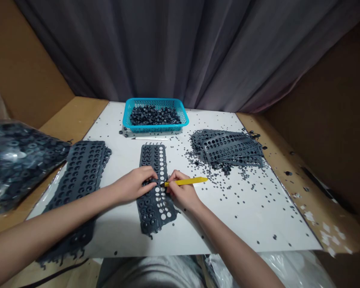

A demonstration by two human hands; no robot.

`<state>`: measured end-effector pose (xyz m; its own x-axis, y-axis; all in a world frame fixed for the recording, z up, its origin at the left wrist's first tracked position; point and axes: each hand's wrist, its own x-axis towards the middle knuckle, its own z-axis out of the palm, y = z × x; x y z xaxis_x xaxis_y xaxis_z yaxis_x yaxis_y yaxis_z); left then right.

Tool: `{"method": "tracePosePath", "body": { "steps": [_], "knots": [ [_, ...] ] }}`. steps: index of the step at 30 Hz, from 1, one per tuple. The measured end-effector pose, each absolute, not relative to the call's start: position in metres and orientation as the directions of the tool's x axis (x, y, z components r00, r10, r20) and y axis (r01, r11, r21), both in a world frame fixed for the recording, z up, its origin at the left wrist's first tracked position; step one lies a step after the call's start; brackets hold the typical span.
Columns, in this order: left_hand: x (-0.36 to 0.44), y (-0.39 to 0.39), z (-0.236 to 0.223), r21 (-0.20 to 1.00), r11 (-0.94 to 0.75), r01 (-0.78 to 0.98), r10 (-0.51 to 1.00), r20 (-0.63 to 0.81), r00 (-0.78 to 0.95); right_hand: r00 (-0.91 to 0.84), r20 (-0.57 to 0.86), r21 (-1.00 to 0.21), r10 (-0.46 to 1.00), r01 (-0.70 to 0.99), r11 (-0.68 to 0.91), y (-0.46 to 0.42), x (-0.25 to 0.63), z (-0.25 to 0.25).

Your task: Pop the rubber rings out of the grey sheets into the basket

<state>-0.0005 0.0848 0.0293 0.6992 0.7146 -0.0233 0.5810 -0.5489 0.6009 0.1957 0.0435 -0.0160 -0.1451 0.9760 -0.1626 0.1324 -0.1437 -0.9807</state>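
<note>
A dark grey moulded rubber sheet lies lengthwise before me, with rows of round ring parts on its left side. White round holes show through its right side. My left hand rests on the sheet's left half, thumb and forefinger curled and pinching at the rubber; the exact spot they grip is partly hidden. My right hand holds a slim yellow pen-like tool. Its tip meets the sheet beside the holes, close to my left fingertips.
A blue basket of small black rubber parts stands behind. More sheets are stacked at left by a clear bag of rings. Holed sheets pile up at right among scattered black discs. A white pencil-shaped tool lies behind the sheet.
</note>
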Motion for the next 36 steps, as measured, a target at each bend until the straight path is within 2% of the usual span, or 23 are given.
{"method": "tracePosePath", "body": {
  "steps": [5,16,19,23,27,29,33,36],
  "knots": [
    [0.009,0.08,0.019,0.477,-0.656,0.585,0.646,-0.046,0.762,-0.144,-0.111,-0.957,0.983,0.282,-0.067,0.044,0.194,-0.015],
    [0.02,0.081,0.021,0.272,-0.74,0.615,0.609,-0.117,0.784,-0.146,-0.096,-0.918,0.985,0.395,-0.031,0.046,0.19,-0.005],
    [0.02,0.076,0.018,0.245,-0.754,0.61,0.609,-0.088,0.788,-0.17,-0.099,-0.913,0.981,0.408,-0.021,0.052,0.189,-0.002],
    [0.019,0.067,0.01,0.144,-0.788,0.598,0.599,-0.043,0.8,-0.185,-0.114,-0.917,0.976,0.397,-0.032,0.059,0.19,-0.004],
    [0.022,0.062,0.003,0.093,-0.793,0.603,0.601,-0.048,0.798,-0.177,-0.122,-0.924,0.977,0.379,-0.046,0.06,0.192,-0.006],
    [0.022,0.067,0.003,0.171,-0.755,0.633,0.634,-0.059,0.771,-0.173,-0.125,-0.923,0.977,0.381,-0.051,0.059,0.192,-0.006],
    [0.013,0.088,0.013,0.551,-0.5,0.669,0.79,-0.027,0.612,-0.164,-0.142,-0.921,0.976,0.383,-0.07,0.058,0.192,-0.006],
    [0.0,0.104,0.027,0.696,-0.336,0.635,0.889,0.011,0.458,-0.164,-0.171,-0.931,0.972,0.348,-0.105,0.057,0.193,-0.007]
  ]
}}
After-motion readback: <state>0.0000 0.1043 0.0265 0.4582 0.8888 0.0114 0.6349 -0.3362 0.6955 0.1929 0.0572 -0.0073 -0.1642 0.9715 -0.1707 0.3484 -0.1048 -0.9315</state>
